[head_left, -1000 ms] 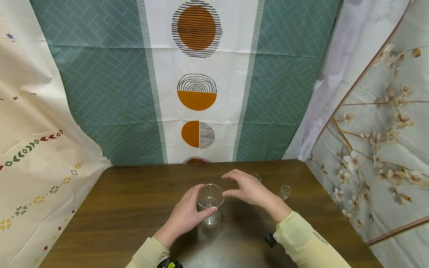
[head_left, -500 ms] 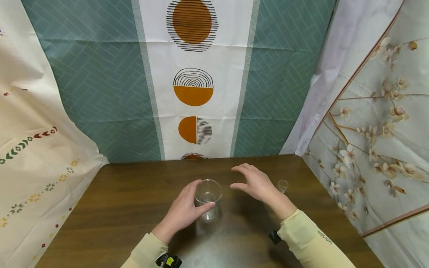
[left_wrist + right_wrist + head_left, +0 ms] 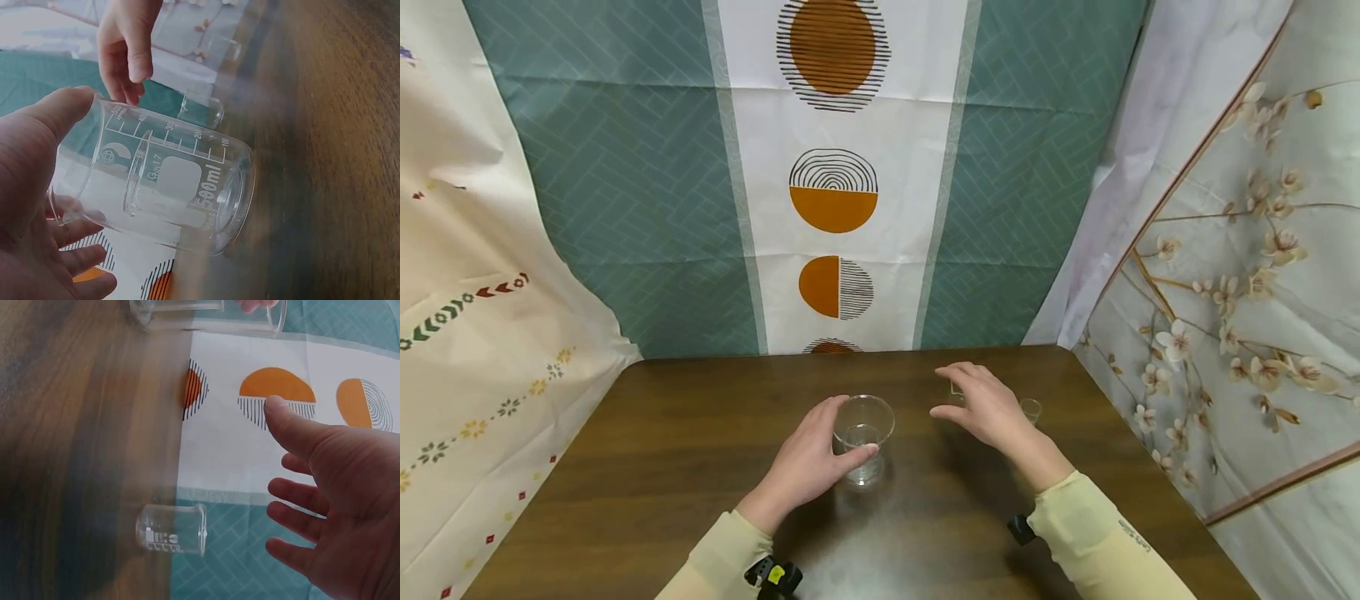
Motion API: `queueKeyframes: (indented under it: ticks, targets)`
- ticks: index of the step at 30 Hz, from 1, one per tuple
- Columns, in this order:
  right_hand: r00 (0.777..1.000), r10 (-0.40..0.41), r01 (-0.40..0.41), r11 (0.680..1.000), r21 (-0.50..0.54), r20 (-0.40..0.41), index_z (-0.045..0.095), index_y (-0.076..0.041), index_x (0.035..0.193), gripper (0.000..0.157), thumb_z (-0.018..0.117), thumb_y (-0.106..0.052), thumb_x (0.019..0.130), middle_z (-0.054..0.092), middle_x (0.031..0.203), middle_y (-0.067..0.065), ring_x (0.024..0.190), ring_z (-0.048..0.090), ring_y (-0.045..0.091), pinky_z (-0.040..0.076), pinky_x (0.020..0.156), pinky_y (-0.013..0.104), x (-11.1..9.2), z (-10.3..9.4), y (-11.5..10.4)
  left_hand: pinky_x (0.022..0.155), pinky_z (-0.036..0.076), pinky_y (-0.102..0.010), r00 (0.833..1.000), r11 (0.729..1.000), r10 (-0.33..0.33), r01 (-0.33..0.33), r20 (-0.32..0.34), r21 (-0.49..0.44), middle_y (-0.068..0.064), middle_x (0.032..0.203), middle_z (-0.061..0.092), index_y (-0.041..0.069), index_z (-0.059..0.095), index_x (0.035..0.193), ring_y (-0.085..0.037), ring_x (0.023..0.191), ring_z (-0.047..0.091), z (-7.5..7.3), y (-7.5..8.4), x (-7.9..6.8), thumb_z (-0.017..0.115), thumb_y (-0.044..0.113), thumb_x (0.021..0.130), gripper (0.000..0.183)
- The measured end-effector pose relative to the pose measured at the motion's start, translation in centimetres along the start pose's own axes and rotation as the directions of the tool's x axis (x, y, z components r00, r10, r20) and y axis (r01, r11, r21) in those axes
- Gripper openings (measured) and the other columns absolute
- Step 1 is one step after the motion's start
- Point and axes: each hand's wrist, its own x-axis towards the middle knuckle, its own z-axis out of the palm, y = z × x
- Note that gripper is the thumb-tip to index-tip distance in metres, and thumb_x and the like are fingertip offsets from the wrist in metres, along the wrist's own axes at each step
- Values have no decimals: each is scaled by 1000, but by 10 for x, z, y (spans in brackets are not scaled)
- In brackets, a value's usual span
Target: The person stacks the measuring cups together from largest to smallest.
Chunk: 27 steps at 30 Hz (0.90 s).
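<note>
A large glass beaker point(image 3: 181, 181) marked 500ml stands upright on the table, with a smaller glass vessel point(image 3: 139, 187) visible inside it. My left hand point(image 3: 808, 454) holds the large beaker near its rim, thumb on the near side and fingers round the far side. My right hand point(image 3: 988, 408) hovers to the right, fingers apart and nothing in its grasp. Close by it, a small beaker point(image 3: 172, 528) with white markings stands on the table; in the head view the hand mostly covers it.
Another small glass point(image 3: 1032, 409) stands behind the right wrist. The brown wooden table point(image 3: 685, 433) ends at a green and white patterned cloth point(image 3: 655, 208) at the back. Floral cloth point(image 3: 1247, 333) hangs along the right side, cream cloth point(image 3: 490, 333) along the left.
My right hand has moved away from the large beaker, rightward toward the small glasses. The left hand stays at the large beaker. The head view has shifted slightly.
</note>
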Motion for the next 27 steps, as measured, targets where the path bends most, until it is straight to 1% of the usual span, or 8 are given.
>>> queueKeyframes:
  ticks: [6,10,18,27]
  targets:
    - [1000,-10,9,1000,-24,-21,66,-7,151,70,91,-38,93,64,149,15,139,58,42,54,104,61,0,6,5,116,47,-60,1000,1000,2,-2,-16,-12,-14,161,53,7,48,160,-36,148,51,3,-5,-3,85,59,92,93]
    - [1000,-4,3,999,-44,-23,64,-6,152,72,91,-38,93,63,150,16,140,57,43,53,106,62,1,7,8,116,47,-61,1000,1000,12,-12,-25,0,-15,161,54,6,49,159,-36,148,51,3,-7,-4,85,60,92,93]
    - [1000,2,-4,998,-66,-27,63,-5,153,74,91,-38,93,62,150,18,141,56,44,53,105,64,4,10,15,115,48,-60,999,999,38,-38,-25,16,-16,160,55,5,50,158,-36,147,52,-2,-7,0,86,58,92,92]
    - [998,65,-66,993,-97,-6,61,-4,155,76,90,-39,94,60,153,20,141,55,45,53,103,65,5,13,19,116,48,-59,999,998,51,-51,-17,26,-14,159,56,6,51,158,-35,147,53,1,-7,2,84,61,93,91]
